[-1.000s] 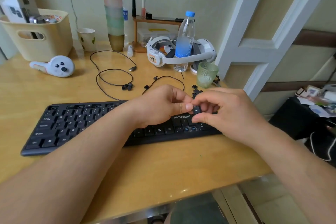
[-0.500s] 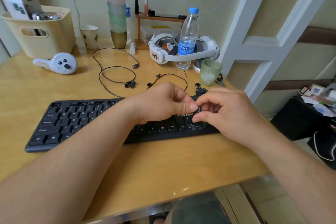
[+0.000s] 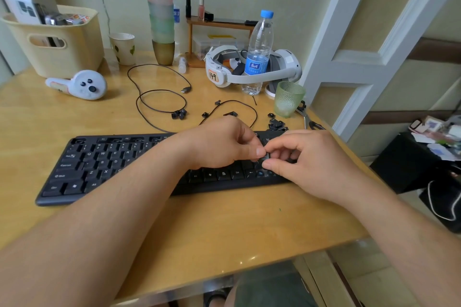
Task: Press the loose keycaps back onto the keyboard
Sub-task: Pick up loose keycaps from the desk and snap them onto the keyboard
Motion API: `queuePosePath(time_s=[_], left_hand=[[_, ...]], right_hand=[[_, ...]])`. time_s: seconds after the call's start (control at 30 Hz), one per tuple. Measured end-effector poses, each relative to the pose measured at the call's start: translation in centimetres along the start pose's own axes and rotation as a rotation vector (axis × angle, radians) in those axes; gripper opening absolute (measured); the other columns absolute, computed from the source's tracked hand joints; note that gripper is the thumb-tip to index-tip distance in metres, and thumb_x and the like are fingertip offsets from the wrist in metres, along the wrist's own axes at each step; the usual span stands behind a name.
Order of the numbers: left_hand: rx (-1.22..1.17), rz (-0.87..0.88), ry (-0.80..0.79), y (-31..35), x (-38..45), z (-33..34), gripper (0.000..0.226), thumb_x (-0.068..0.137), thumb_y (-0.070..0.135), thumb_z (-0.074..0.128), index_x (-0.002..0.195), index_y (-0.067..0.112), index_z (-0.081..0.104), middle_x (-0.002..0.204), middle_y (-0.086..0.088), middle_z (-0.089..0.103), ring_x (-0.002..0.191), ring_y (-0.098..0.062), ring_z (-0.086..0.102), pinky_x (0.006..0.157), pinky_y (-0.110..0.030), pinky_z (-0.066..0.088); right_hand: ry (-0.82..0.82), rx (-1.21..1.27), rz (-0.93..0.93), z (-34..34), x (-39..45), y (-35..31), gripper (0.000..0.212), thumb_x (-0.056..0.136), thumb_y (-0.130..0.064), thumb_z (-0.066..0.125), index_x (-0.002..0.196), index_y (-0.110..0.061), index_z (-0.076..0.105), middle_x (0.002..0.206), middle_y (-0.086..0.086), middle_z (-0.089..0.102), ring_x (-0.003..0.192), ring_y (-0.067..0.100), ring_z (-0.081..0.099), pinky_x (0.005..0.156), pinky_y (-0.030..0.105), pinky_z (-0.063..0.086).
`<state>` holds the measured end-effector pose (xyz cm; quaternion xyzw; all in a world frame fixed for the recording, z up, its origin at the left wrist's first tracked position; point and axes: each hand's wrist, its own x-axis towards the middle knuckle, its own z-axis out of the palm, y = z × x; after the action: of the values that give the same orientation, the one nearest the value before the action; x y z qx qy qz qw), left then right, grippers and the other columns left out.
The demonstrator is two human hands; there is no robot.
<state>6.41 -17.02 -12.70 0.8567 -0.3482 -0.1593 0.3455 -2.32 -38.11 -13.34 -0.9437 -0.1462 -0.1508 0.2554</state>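
1. Both hands meet over the right part of the keyboard (image 3: 104, 167), which lies on the desk (image 3: 224, 227). The left hand (image 3: 219, 144) and the right hand (image 3: 309, 162) pinch one small dark keycap (image 3: 266, 156) between their fingertips, just above the keys.
2. Held by both hands this way, the cap is probably being turned to the right orientation before it is pressed onto an open socket; a bluish bare spot shows on the keyboard just below the pinch.
3. More loose keycaps (image 3: 276, 124) lie just behind the keyboard's right end, others scattered further left behind it, so the job looks far from finished.
4. Readable writing: key legends such as Q, W, E, Ctrl on the keyboard; "149" on an orange tag on the white headset (image 3: 249, 67) behind the keyboard. The water bottle (image 3: 259, 50) label is too small to read.
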Motion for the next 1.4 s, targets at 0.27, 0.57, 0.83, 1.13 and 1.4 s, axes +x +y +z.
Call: queuePosePath(time_s=[0.27, 0.57, 0.83, 1.13, 1.4], left_hand=[[-0.026, -0.029, 0.121, -0.5, -0.1, -0.5, 0.017, 0.104, 0.034, 0.061, 0.112, 0.039, 0.076, 0.104, 0.022, 0.074, 0.104, 0.006, 0.064, 0.094, -0.018, 0.046], [-0.01, -0.013, 0.106, -0.3, -0.1, -0.4, 0.015, 0.099, 0.042, 0.068, 0.111, 0.039, 0.077, 0.097, 0.024, 0.074, 0.092, 0.011, 0.063, 0.08, -0.01, 0.042], [-0.217, -0.024, 0.046, 0.6, -0.2, -0.1, 0.021, 0.094, 0.046, 0.073, 0.089, 0.027, 0.081, 0.088, 0.016, 0.078, 0.086, 0.007, 0.066, 0.079, -0.013, 0.041], [-0.038, -0.07, 0.057, 0.9, -0.3, 0.0, 0.022, 0.095, 0.047, 0.067, 0.087, 0.034, 0.083, 0.094, 0.013, 0.077, 0.098, -0.004, 0.065, 0.091, -0.024, 0.05], [0.069, -0.076, 0.208, 0.0, -0.1, -0.7, 0.038, 0.098, 0.063, 0.055, 0.092, 0.034, 0.079, 0.089, 0.009, 0.077, 0.092, -0.01, 0.069, 0.092, -0.038, 0.056]], right_hand=[[-0.059, -0.104, -0.08, -0.1, -0.4, 0.6, 0.02, 0.081, -0.03, 0.086, 0.101, -0.032, 0.081, 0.095, -0.019, 0.069, 0.095, 0.004, 0.059, 0.087, 0.034, 0.051], [-0.125, -0.171, -0.131, -1.3, 1.1, 0.6, 0.017, 0.088, -0.024, 0.079, 0.103, -0.031, 0.079, 0.094, -0.015, 0.069, 0.096, 0.013, 0.058, 0.09, 0.034, 0.046], [-0.039, 0.027, -0.098, -1.8, 1.9, -0.5, 0.029, 0.093, -0.011, 0.073, 0.11, -0.034, 0.079, 0.095, -0.016, 0.072, 0.095, 0.007, 0.066, 0.086, 0.028, 0.052], [0.011, -0.062, -0.028, -1.2, 1.1, -1.4, 0.019, 0.078, -0.025, 0.088, 0.093, -0.032, 0.08, 0.078, -0.02, 0.07, 0.079, 0.001, 0.067, 0.073, 0.02, 0.055], [-0.23, -0.183, 0.009, -0.1, 0.1, -0.7, 0.016, 0.092, -0.038, 0.073, 0.108, -0.037, 0.075, 0.105, -0.022, 0.064, 0.103, -0.001, 0.055, 0.093, 0.022, 0.044]])
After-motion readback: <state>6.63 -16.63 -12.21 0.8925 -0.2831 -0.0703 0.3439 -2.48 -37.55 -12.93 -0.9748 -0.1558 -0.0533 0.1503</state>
